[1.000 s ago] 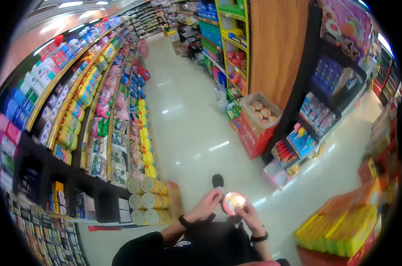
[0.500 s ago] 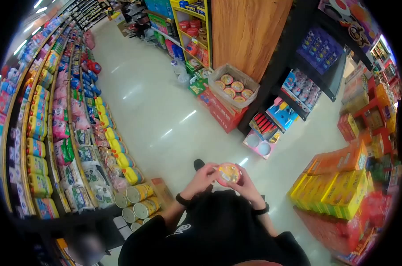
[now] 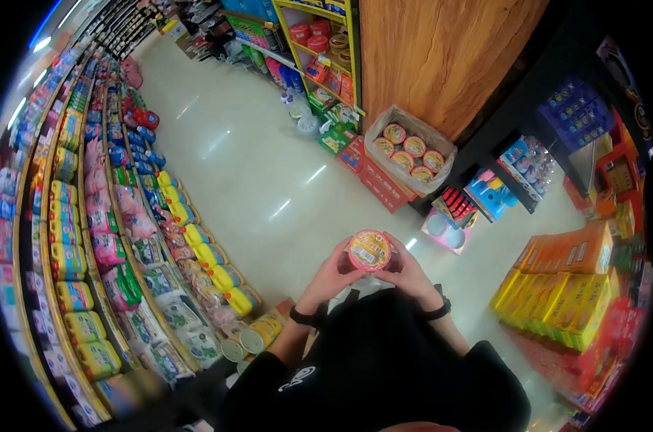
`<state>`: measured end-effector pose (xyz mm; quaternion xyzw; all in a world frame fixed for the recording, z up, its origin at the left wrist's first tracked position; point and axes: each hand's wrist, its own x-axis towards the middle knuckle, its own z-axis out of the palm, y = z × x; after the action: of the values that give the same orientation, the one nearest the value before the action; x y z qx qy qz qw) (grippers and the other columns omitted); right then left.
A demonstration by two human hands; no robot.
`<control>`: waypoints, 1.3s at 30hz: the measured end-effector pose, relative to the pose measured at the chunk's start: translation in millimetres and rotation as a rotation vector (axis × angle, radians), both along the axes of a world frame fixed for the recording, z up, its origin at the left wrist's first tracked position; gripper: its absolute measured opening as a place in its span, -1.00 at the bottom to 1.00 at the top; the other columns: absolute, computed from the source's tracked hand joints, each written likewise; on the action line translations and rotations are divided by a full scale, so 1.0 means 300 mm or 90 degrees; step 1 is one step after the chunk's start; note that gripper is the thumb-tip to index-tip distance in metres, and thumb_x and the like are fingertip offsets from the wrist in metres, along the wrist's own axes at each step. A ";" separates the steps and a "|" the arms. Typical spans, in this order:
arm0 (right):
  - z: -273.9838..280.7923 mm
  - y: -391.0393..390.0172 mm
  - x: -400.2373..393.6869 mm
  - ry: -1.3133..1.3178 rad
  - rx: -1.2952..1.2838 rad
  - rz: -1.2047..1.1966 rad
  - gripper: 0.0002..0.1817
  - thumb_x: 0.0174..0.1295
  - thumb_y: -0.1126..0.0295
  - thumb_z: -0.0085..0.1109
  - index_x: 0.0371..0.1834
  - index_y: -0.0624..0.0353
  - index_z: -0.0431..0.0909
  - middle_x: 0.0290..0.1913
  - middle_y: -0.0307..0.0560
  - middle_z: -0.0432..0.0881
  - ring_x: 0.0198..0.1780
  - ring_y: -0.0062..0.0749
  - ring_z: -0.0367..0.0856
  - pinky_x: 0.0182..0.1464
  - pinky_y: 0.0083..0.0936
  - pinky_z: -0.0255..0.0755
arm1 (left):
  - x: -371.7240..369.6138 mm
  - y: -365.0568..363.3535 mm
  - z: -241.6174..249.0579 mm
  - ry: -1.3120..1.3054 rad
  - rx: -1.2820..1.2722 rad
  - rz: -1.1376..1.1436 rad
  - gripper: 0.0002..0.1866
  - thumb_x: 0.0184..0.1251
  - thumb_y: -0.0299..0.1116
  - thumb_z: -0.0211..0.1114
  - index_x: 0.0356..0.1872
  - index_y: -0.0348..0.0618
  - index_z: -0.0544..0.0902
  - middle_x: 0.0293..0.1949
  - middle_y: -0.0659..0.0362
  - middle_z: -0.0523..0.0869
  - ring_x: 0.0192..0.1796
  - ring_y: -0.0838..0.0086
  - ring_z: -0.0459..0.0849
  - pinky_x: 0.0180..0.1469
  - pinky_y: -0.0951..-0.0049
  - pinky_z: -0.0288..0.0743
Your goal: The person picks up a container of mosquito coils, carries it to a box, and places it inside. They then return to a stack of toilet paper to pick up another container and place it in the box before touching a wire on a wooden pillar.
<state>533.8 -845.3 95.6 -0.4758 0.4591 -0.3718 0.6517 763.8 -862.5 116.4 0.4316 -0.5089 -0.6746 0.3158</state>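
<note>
A round tub (image 3: 370, 250) with a pink-red rim and a yellow printed lid with a barcode sits between my hands, lid facing up at me. My left hand (image 3: 332, 275) is closed round its left side, thumb near the lower edge. On the opposite side, my right hand (image 3: 410, 272) grips it with fingers curled about the rim. Dark bands circle both wrists. Beyond my hands, an open carton with a plastic liner (image 3: 433, 131) holds several similar round tubs (image 3: 414, 146), resting on a red box (image 3: 385, 189).
Shelves of yellow bottles (image 3: 210, 255) and packaged goods line the left. Stacked yellow boxes (image 3: 567, 306) stand at right. A wood-panelled pillar (image 3: 441, 65) and a dark rack with toys (image 3: 525, 167) rise ahead. Pale tiled floor (image 3: 247, 158) runs between.
The tub has turned in my hands, and its barcode now faces me more squarely. My left fingers have moved from over the lid to its side. The camera view has shifted and turned slightly.
</note>
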 end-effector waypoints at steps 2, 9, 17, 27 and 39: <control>-0.014 -0.069 0.005 -0.004 0.009 -0.005 0.04 0.18 0.48 0.49 0.67 0.05 0.00 -0.10 -0.13 0.69 -0.17 -0.58 0.62 -0.11 -0.60 0.51 | -0.001 -0.072 -0.030 -0.006 0.013 -0.001 -0.13 0.31 -0.47 0.46 0.58 -0.13 0.15 0.16 0.08 0.65 0.11 0.40 0.70 0.10 0.38 0.60; -0.063 -0.341 -0.076 -0.007 0.047 -0.042 -0.10 0.33 0.51 0.32 0.67 -0.05 0.01 -0.19 -0.16 0.68 -0.21 -0.58 0.62 -0.13 -0.58 0.50 | -0.083 -0.395 -0.136 -0.072 -0.028 -0.030 -0.13 0.29 -0.47 0.46 0.57 -0.13 0.18 0.13 0.08 0.67 -0.01 0.45 0.73 0.02 0.41 0.64; -0.313 -0.723 -0.295 -0.026 0.138 -0.168 -0.32 0.36 0.46 0.24 0.50 0.04 0.15 -0.26 -0.15 0.69 -0.36 -0.52 0.67 -0.32 -0.59 0.40 | -0.346 -0.838 -0.270 -0.150 -0.049 -0.061 -0.11 0.24 -0.38 0.51 0.56 -0.16 0.20 0.10 0.02 0.70 -0.08 0.41 0.73 -0.03 0.40 0.65; -0.802 -1.093 -0.537 0.068 0.168 -0.364 -0.56 0.37 0.45 0.27 0.24 0.12 0.31 -0.19 -0.06 0.69 -0.33 -0.42 0.71 -0.33 -0.48 0.60 | -0.677 -1.240 -0.530 -0.199 0.069 -0.010 -0.39 0.20 -0.53 0.41 0.32 -0.23 0.46 -0.09 0.04 0.77 -0.13 0.33 0.79 -0.18 0.25 0.72; -0.965 -1.353 -0.407 0.243 0.245 -0.478 -0.50 0.15 0.56 0.37 0.19 0.17 0.48 -0.05 -0.01 0.68 -0.13 -0.32 0.70 -0.05 -0.41 0.63 | -0.669 -1.454 -0.736 0.048 0.312 0.074 -0.60 0.12 -0.62 0.30 0.05 -0.34 0.61 -0.37 0.08 0.69 -0.34 0.34 0.72 -0.42 0.27 0.59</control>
<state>411.7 -1251.1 -194.0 -0.2070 0.7720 -0.3955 0.4524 563.2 -1298.8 -104.4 0.4987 -0.2924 -0.7738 0.2589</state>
